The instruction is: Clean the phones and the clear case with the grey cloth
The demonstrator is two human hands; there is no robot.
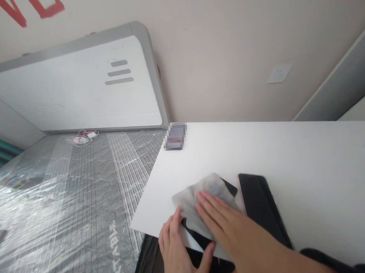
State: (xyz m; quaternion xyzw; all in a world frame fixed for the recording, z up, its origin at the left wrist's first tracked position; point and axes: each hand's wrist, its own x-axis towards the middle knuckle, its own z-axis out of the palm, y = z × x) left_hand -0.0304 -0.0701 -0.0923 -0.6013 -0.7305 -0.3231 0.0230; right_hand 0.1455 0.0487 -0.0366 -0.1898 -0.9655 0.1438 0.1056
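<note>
A light grey cloth [191,197] lies bunched over a black, flat, phone-like slab [230,186] near the front edge of the white table. Only the slab's dark corners and near edge show; the cloth covers the rest. My right hand [234,224] rests on the cloth with its fingers stretched out flat. At the slab's near end, my left hand [180,252] has its thumb on one side and fingers on the other, closed around it. Just right of the cloth lies a black smartphone [262,207], touched by neither hand.
The white table [320,169] reaches the wall. A pixelated small object [175,137] sits at its far left corner. Leftward is a plastic-wrapped mattress [90,204] with a white headboard [83,89]; a cable bundle [86,137] lies there. A black cord-like thing [329,259] is at lower right.
</note>
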